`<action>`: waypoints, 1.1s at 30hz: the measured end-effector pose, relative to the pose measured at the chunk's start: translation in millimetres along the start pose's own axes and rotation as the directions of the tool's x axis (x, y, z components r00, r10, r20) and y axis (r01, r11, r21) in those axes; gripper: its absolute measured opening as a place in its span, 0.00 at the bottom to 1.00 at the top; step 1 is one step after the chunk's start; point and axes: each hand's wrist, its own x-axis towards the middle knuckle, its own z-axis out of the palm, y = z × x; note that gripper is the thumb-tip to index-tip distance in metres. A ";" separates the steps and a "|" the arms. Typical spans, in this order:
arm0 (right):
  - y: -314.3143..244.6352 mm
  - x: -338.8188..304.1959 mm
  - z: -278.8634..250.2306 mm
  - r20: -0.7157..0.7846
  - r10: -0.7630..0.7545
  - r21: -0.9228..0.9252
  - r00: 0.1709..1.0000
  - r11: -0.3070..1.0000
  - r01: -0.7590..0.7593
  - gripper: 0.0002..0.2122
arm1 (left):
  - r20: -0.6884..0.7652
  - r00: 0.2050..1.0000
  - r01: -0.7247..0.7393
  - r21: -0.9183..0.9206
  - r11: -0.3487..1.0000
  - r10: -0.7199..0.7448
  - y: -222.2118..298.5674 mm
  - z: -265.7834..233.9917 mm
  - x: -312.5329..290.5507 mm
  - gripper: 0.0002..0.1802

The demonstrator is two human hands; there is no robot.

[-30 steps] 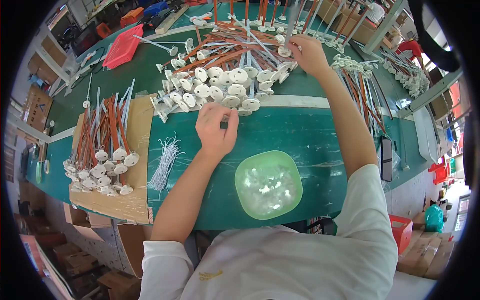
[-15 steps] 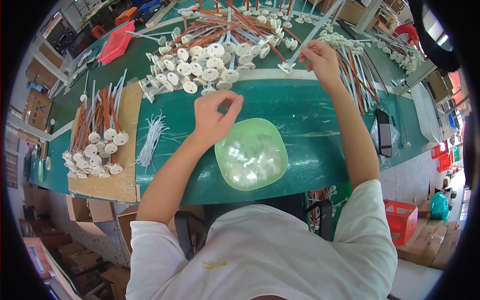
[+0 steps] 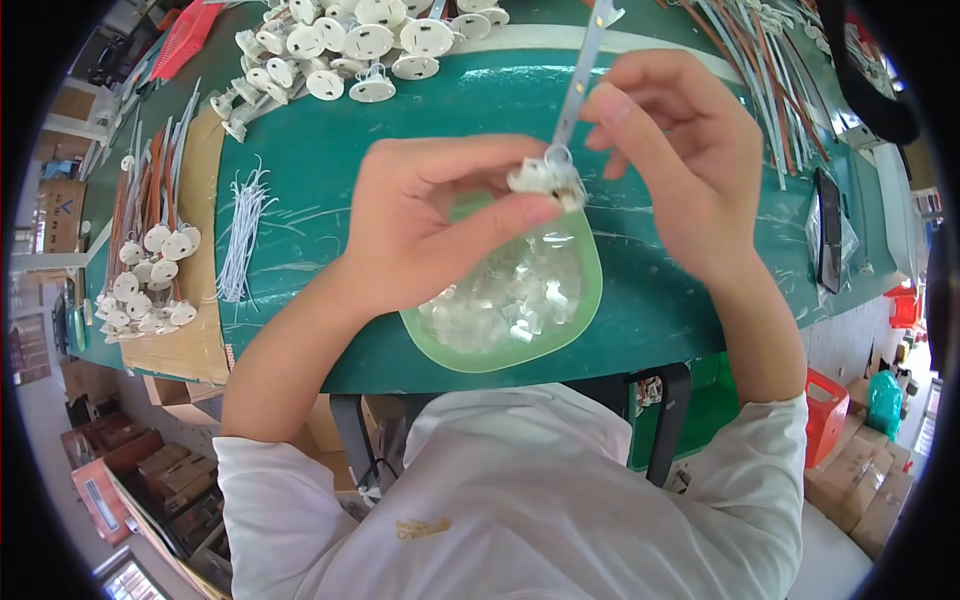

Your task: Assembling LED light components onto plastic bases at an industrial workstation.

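In front of my chest, my left hand (image 3: 430,215) pinches the white plastic end piece (image 3: 545,177) of an LED strip between thumb and fingers. The strip (image 3: 583,75), narrow and pale with small yellow dots, rises upward from that piece. At its right edge my right hand (image 3: 685,150) has thumb and forefinger closed on the strip, its other fingers curled; the exact contact is partly hidden. Beneath my hands sits a light green bowl (image 3: 592,285) holding many small clear plastic pieces (image 3: 510,300). My left hand covers part of its rim.
A pile of strips with white round bases (image 3: 365,40) lies at the back. More stand on cardboard (image 3: 205,250) at left, beside a bundle of white ties (image 3: 243,235). Other strips (image 3: 775,80) lie back right, near a phone (image 3: 828,230). The green tabletop (image 3: 660,310) curves nearby.
My right hand has come back from the pile, bringing an LED strip toward me. My left hand has moved right and now grips the strip's white end piece above the bowl.
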 end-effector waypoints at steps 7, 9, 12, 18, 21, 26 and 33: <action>7.7 -6.9 3.5 0.170 -0.040 -0.435 0.985 0.894 0.111 0.05 | 0.050 0.927 -0.286 0.738 0.611 0.373 -3.4 -8.2 -0.5 0.19; 8.1 -9.1 5.0 0.124 0.025 -0.302 0.992 0.953 0.013 0.05 | 0.033 0.935 -0.270 0.714 0.646 0.354 -0.6 -6.8 0.1 0.19; 5.5 -5.1 -1.7 0.194 0.198 -0.066 0.961 0.980 -0.189 0.05 | -0.004 0.947 -0.242 0.649 0.722 0.321 2.1 -5.7 0.8 0.18; 22.6 -0.3 -4.0 0.346 0.184 0.265 0.920 0.922 -0.284 0.07 | 0.019 0.969 -0.214 0.554 0.805 0.245 3.8 -8.7 2.1 0.21; 18.9 -3.5 0.1 0.284 0.069 0.096 0.956 0.990 -0.100 0.07 | -0.022 0.972 -0.190 0.512 0.837 0.234 -3.4 -8.4 1.0 0.19; 9.6 -5.6 -1.9 0.246 0.006 -0.010 0.969 1.000 -0.004 0.07 | -0.030 0.983 -0.155 0.395 0.906 0.182 1.2 -6.8 0.3 0.18; 8.3 -6.8 1.1 0.122 -0.010 0.143 0.992 0.990 -0.007 0.07 | 0.023 0.999 0.047 -0.242 0.969 -0.043 3.3 -8.1 -1.9 0.18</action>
